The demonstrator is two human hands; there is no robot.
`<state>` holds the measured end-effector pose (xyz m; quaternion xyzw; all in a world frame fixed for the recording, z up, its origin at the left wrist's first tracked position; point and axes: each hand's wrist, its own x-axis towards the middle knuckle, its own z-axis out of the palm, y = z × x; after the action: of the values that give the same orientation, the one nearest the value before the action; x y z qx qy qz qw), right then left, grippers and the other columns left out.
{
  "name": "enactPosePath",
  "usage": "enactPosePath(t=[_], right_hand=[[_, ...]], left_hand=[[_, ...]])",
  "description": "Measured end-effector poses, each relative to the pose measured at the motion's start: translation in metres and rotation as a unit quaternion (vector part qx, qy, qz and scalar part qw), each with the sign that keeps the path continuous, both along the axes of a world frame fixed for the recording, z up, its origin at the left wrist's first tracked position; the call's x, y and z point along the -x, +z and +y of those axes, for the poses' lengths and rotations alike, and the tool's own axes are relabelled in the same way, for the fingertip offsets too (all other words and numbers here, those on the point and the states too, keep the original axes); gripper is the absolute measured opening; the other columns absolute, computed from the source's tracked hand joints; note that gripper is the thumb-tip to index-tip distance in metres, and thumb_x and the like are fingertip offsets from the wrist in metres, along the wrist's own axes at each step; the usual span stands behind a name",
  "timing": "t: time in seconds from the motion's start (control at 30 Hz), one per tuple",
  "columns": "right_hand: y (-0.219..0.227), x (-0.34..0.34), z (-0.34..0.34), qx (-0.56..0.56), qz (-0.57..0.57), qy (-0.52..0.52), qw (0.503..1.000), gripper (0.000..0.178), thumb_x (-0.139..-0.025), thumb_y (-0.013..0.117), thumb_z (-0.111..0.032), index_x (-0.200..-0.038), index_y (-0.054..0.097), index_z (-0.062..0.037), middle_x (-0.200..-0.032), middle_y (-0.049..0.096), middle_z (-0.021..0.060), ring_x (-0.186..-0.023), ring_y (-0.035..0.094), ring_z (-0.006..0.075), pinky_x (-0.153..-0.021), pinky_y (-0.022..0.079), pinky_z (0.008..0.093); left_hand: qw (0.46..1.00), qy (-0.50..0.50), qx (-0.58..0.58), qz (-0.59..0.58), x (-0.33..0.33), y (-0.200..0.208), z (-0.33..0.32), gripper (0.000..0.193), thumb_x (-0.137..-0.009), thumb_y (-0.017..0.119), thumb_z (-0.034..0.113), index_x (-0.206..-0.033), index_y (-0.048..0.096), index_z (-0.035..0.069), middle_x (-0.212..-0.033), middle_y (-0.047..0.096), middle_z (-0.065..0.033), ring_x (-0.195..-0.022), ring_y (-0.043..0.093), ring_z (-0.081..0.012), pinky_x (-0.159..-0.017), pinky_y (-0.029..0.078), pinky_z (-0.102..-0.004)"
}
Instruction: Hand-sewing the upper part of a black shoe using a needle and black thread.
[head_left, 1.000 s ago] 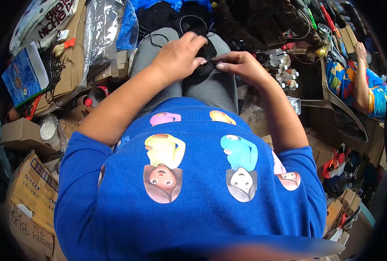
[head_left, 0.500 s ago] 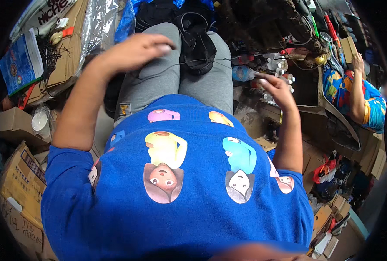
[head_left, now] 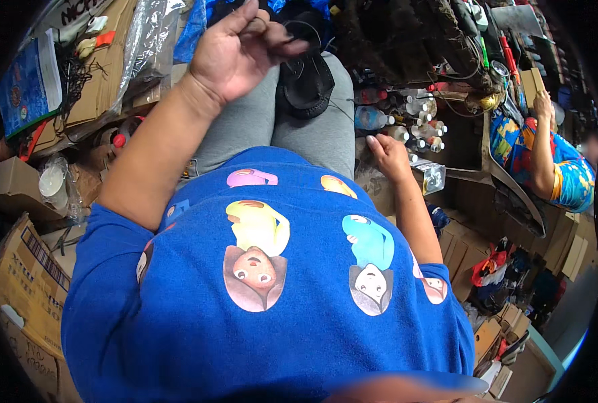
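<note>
A black shoe (head_left: pixel 305 91) lies on the person's lap between the thighs, on grey trousers (head_left: pixel 248 131), its rounded end toward the body. It has a dark hollow inside and a raised edge around it; a thin dark thread shows just beside its right edge.

The left hand (head_left: pixel 235 60) is raised above the left knee, the wrist bent back, the thumb toward the upper edge and the fingers loosely curled to the right, in front of the shoe's far end. Whether these fingers pinch a thread cannot be told. The right hand (head_left: pixel 388 156) hangs lower beside the right thigh, its forearm nearly straight up the view, thumb and forefinger close together and pointing toward a group of plastic bottles (head_left: pixel 416 127); its grip is likewise unclear.

The person's blue shirt (head_left: pixel 299 342) carries printed cartoon figures. At left, a blue book (head_left: pixel 27 87) has a printed cover, and a cardboard box (head_left: pixel 27 275) shows dark printed lettering. Cardboard (head_left: pixel 37 352) below it bears handwriting, bent by the lens. At right, a co-worker's hand (head_left: pixel 544 107) is up by a small brown box (head_left: pixel 532 83).
</note>
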<state>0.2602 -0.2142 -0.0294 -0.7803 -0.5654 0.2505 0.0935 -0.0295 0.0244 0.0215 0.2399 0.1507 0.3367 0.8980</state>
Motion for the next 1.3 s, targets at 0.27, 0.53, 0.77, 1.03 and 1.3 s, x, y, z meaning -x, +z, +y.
enactPosePath(t=[0.27,0.53,0.77,1.03,1.3], right_hand=[[-0.031,-0.033,-0.062,0.005,0.206,-0.187,0.96,0.035,-0.091,0.052,-0.04,-0.085,0.063,-0.0071,-0.059,0.047,0.0041,-0.054,0.045,0.02,-0.055,0.037,0.0322],[0.039,-0.033,0.043,-0.145,0.292,-0.132,0.936,0.048,-0.089,0.061,-0.028,-0.131,0.05,-0.01,-0.113,0.058,0.0056,-0.106,0.054,0.0167,-0.091,0.043,0.0315],[0.059,0.06,0.15,-0.043,-0.08,0.218,0.972,0.051,-0.071,0.076,-0.037,-0.109,0.062,-0.0062,-0.091,0.066,0.0154,-0.088,0.065,0.0306,-0.075,0.05,0.0394],[0.032,0.072,0.119,0.042,0.226,0.025,0.973,0.041,-0.078,0.076,-0.026,-0.103,0.059,0.0018,-0.087,0.062,0.0005,-0.079,0.056,0.0082,-0.072,0.046,0.0249],[0.032,0.092,0.113,0.034,0.135,-0.002,0.99,0.036,-0.076,0.073,-0.038,-0.089,0.068,-0.0048,-0.081,0.065,0.0097,-0.074,0.062,0.0195,-0.071,0.048,0.0309]], left_hand=[[0.955,0.016,-0.047,0.291,0.026,-0.026,0.03,0.04,-0.098,0.044,0.036,-0.07,0.056,0.009,-0.074,0.063,-0.007,-0.06,0.047,-0.0116,-0.073,0.043,-0.0313],[0.668,0.081,-0.494,0.55,0.057,-0.1,0.12,0.051,-0.087,0.057,0.048,-0.103,0.067,0.002,-0.095,0.069,-0.01,-0.086,0.063,-0.0179,-0.079,0.048,-0.0336],[0.473,-0.178,-0.566,0.652,-0.057,-0.054,0.076,0.078,-0.067,0.06,0.069,-0.098,0.068,-0.002,-0.101,0.064,-0.0246,-0.096,0.063,-0.0354,-0.086,0.048,-0.041],[0.615,-0.047,-0.487,0.618,-0.01,-0.067,0.069,0.058,-0.072,0.067,0.048,-0.106,0.066,0.0,-0.1,0.066,-0.0203,-0.095,0.063,-0.0309,-0.087,0.046,-0.0379],[0.599,0.059,-0.551,0.578,-0.004,-0.076,0.076,0.048,-0.075,0.066,0.04,-0.102,0.067,0.001,-0.101,0.065,-0.0199,-0.097,0.062,-0.0333,-0.087,0.047,-0.0395]])
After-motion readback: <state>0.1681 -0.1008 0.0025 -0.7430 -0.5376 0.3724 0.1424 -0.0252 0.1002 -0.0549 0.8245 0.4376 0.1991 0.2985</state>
